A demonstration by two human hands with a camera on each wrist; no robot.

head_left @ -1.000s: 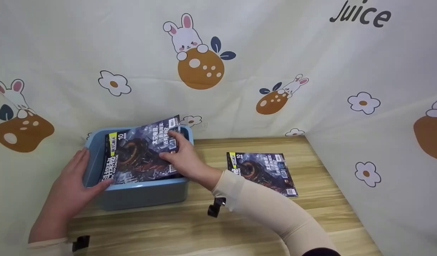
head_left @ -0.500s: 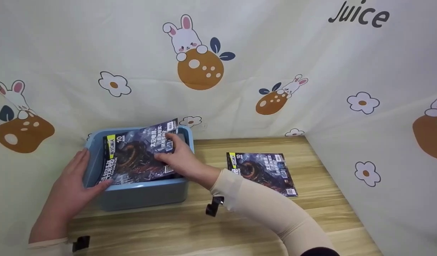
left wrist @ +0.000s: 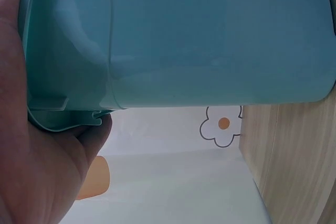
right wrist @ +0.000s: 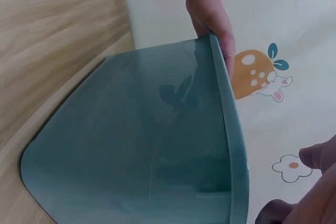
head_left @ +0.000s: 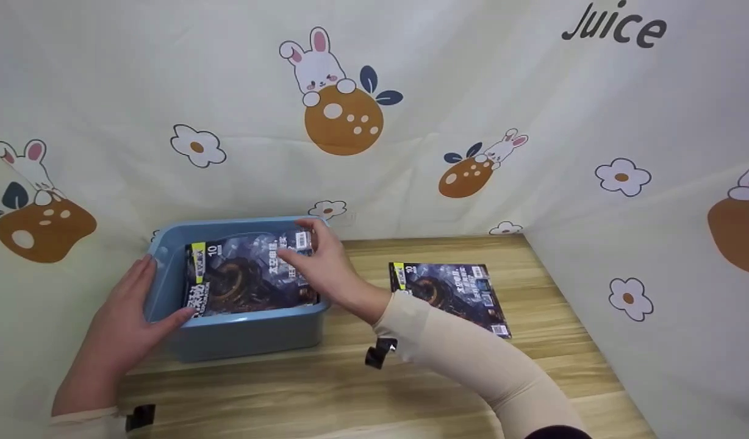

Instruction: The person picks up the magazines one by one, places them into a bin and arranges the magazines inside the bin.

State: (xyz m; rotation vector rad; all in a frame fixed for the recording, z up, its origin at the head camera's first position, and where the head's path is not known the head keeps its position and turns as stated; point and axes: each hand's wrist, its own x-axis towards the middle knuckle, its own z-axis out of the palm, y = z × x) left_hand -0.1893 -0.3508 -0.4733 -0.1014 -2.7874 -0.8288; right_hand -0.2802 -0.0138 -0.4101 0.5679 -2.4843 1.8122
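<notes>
A blue plastic bin stands on the wooden tabletop, seen from the side in both wrist views. Inside it lies a dark magazine with a yellow label, cover up; whether more lie beneath cannot be told. My left hand grips the bin's rim at the near left corner, thumb on the front side and fingers along the left. Over the right end of the bin hovers my right hand, thumb and fingers spread, holding nothing. In the right wrist view its fingers stand apart from the rim.
Another magazine with the same cover lies on the wooden tabletop to the right, partly behind my right sleeve. A pale cloth printed with rabbits and oranges hangs behind and along the right side.
The magazine has gone from tilted, its far right corner above the rim, to lying down inside the bin. My right hand has released it. The left hand keeps its place.
</notes>
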